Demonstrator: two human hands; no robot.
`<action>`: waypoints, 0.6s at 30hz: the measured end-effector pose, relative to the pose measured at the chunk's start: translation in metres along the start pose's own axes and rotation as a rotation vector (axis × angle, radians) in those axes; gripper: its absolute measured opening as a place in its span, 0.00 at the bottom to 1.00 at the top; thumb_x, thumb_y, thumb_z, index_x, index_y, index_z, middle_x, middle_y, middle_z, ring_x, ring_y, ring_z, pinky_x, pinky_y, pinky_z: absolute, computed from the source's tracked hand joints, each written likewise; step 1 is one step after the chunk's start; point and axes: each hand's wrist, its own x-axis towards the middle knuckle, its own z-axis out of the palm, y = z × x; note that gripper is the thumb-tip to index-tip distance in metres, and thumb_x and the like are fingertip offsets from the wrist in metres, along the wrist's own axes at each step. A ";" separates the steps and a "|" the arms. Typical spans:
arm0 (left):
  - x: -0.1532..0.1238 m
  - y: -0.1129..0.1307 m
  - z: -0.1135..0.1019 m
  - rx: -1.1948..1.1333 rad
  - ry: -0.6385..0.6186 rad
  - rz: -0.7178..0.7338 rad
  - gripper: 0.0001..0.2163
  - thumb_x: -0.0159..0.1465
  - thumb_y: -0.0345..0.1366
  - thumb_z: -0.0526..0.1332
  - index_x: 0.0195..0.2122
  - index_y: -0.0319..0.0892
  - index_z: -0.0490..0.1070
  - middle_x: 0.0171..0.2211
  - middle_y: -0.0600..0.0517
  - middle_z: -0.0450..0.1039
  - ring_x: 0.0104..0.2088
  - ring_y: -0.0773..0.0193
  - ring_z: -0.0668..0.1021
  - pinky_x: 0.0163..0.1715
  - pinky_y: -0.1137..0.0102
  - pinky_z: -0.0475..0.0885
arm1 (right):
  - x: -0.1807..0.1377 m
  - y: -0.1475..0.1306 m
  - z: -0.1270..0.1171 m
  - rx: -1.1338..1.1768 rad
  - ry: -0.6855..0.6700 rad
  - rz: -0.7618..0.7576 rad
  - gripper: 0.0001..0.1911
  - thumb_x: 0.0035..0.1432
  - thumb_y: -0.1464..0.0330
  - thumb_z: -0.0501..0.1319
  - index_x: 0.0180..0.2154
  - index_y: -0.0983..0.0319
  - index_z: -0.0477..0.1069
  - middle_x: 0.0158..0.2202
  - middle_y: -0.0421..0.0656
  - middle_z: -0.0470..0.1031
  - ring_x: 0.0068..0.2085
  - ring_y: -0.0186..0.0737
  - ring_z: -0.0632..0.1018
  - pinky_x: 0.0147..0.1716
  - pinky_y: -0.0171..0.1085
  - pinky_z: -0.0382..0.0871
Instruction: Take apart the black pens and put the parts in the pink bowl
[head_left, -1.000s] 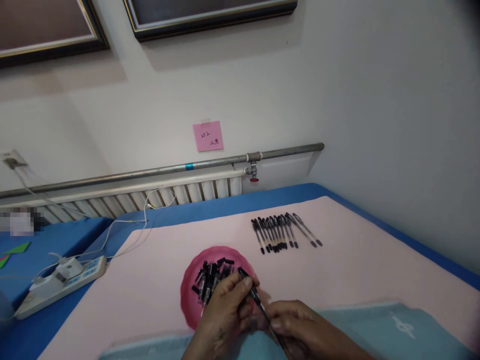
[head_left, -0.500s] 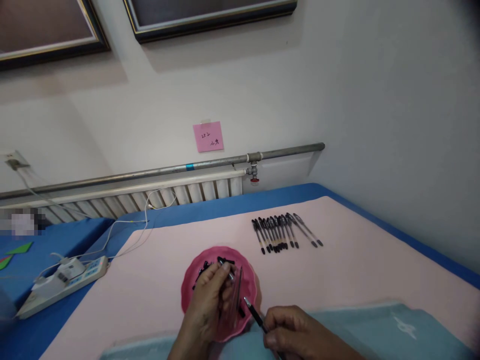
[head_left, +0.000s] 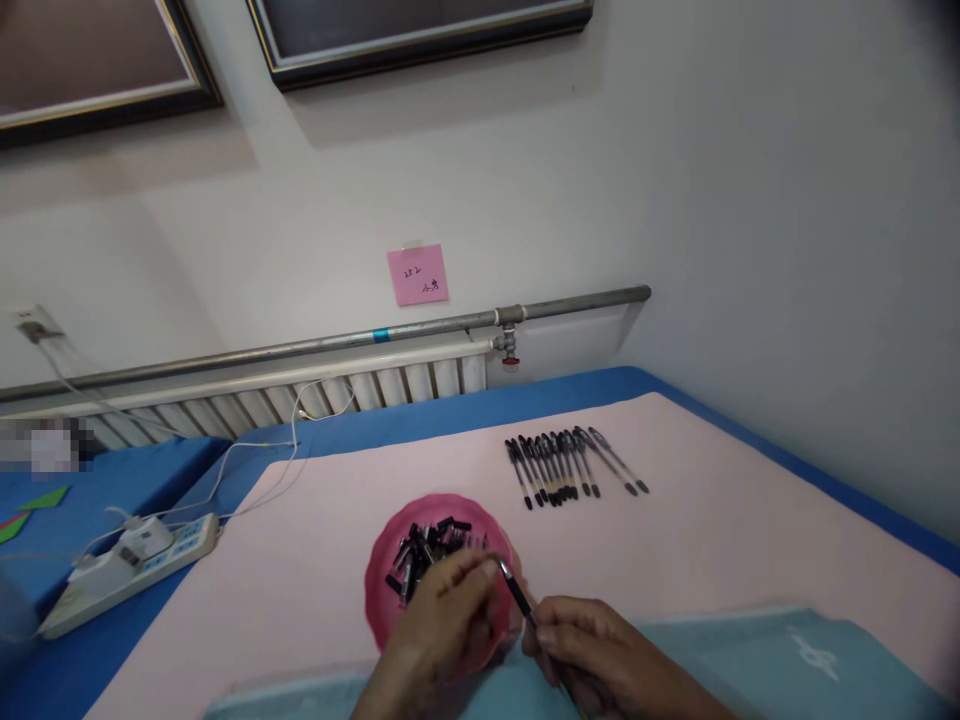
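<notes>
My right hand (head_left: 600, 655) grips a black pen (head_left: 519, 597) by its lower part, tip slanting up and left. My left hand (head_left: 442, 635) is closed in a pinch at the pen's upper end, over the near side of a pink plate (head_left: 379, 600). What the left fingers hold is too small to make out. The plate holds several small black pen parts (head_left: 424, 545). A row of several finished black pens (head_left: 570, 463) lies on the pink mat (head_left: 712, 530) farther back to the right.
A white power strip (head_left: 124, 570) with cables lies on the blue cover at left. A radiator (head_left: 300, 395) and a pipe run along the wall. A pink note (head_left: 418, 274) is stuck to the wall. A light blue cloth (head_left: 787, 660) lies at the near edge.
My left hand reached into the plate among the parts, then came back to the upper end of the pen. My right hand kept hold of the pen and shifted slightly.
</notes>
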 end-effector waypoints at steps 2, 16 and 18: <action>-0.003 -0.005 0.012 -0.068 -0.104 -0.084 0.21 0.50 0.50 0.66 0.35 0.36 0.73 0.15 0.60 0.60 0.12 0.76 0.56 0.12 0.77 0.47 | 0.000 0.001 -0.001 -0.004 -0.017 -0.009 0.16 0.49 0.56 0.57 0.23 0.63 0.66 0.08 0.29 0.55 0.09 0.23 0.53 0.09 0.26 0.41; 0.000 -0.014 0.019 -0.196 -0.052 -0.026 0.19 0.49 0.49 0.68 0.32 0.36 0.72 0.12 0.64 0.52 0.11 0.79 0.51 0.11 0.78 0.46 | 0.003 0.004 -0.001 0.037 0.024 -0.145 0.18 0.44 0.57 0.65 0.23 0.60 0.60 0.14 0.30 0.56 0.15 0.25 0.54 0.17 0.29 0.46; 0.000 -0.015 0.021 -0.198 -0.039 -0.022 0.20 0.48 0.49 0.68 0.31 0.36 0.72 0.12 0.64 0.52 0.11 0.79 0.51 0.11 0.78 0.45 | 0.003 0.006 0.000 -0.009 0.066 -0.169 0.16 0.46 0.59 0.64 0.23 0.60 0.59 0.15 0.30 0.55 0.17 0.26 0.54 0.19 0.30 0.48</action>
